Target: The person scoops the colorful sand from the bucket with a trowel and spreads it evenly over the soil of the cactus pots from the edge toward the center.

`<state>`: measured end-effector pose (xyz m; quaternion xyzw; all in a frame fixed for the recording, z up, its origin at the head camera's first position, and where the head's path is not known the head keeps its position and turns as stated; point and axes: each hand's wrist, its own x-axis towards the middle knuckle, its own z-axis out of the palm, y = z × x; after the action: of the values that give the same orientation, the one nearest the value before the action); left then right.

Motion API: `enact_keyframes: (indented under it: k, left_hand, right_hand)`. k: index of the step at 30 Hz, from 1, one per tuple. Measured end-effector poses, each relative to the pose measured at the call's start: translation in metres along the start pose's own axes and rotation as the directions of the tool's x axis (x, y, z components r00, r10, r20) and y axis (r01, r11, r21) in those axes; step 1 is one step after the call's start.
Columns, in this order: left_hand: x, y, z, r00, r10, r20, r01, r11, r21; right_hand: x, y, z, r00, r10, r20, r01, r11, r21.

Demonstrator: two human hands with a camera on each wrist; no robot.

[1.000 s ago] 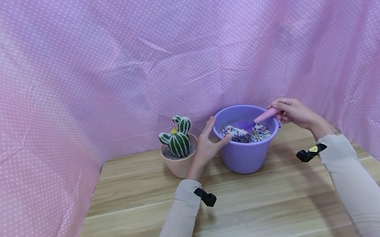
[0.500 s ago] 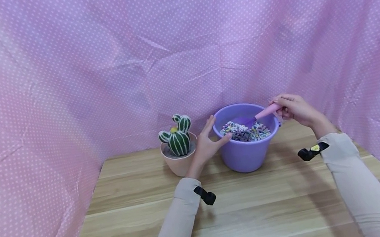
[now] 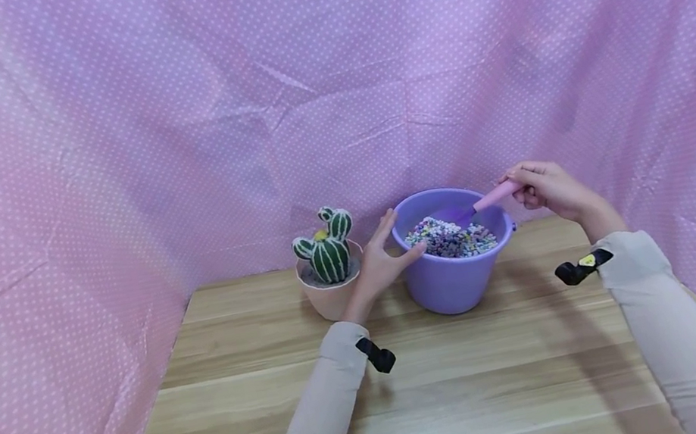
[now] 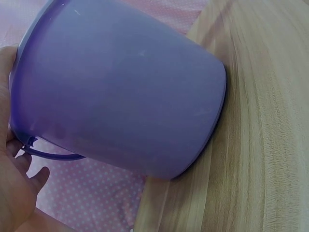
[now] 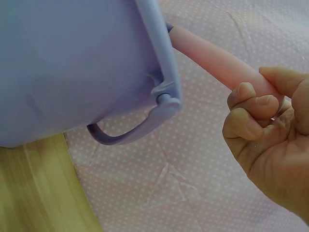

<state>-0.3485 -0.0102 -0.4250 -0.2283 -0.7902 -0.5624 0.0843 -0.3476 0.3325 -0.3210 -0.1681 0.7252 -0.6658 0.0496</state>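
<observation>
A purple bucket (image 3: pixel 450 288) stands upright on the table, partly filled with small multicoloured beads (image 3: pixel 438 239). My left hand (image 3: pixel 384 268) holds its left rim, the thumb over the near edge and the other fingers farther back. In the left wrist view, that hand (image 4: pixel 17 186) is beside the rim and the handle joint. My right hand (image 3: pixel 554 190) pinches the end of a small shovel's pink handle (image 3: pixel 495 195). The shovel slants down over the right rim, its purple blade partly hidden among the beads. In the right wrist view, fingers (image 5: pixel 248 125) curl round the shovel handle (image 5: pixel 217 60).
Left of the bucket, close to my left wrist, a green cactus (image 3: pixel 331 260) sits in a pale peach pot (image 3: pixel 327 301). The bucket's carrying handle (image 5: pixel 130 133) hangs down behind it. Pink dotted cloth (image 3: pixel 330 112) surrounds the wooden table (image 3: pixel 422 412).
My right hand has moved right and slightly up, drawing the shovel handle farther over the rim, and the blade has shifted among the beads. My left hand keeps its place on the rim.
</observation>
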Motion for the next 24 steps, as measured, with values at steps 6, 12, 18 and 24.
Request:
enact_keyframes:
  k: [6,12,18,24]
  left_hand:
    - [-0.001,0.002,0.0,1.0,-0.001,0.008,0.0,1.0,0.014]
    - [-0.001,0.005,-0.001,1.0,-0.005,0.015,0.004,1.0,0.024]
    - [-0.004,0.01,-0.004,0.999,-0.03,0.019,0.029,0.999,0.045]
    - [-0.011,0.024,-0.013,0.999,-0.041,0.009,0.039,0.994,0.104]
  right_hand:
    - [-0.003,-0.005,0.001,1.0,-0.002,-0.006,0.002,1.0,0.028]
    - [-0.006,-0.008,0.001,1.0,0.004,-0.025,-0.003,1.0,0.031]
    - [-0.008,-0.011,0.005,0.999,-0.002,-0.05,0.005,0.999,0.045]
    - [-0.01,-0.014,0.012,0.997,-0.025,-0.075,0.031,0.996,0.08]
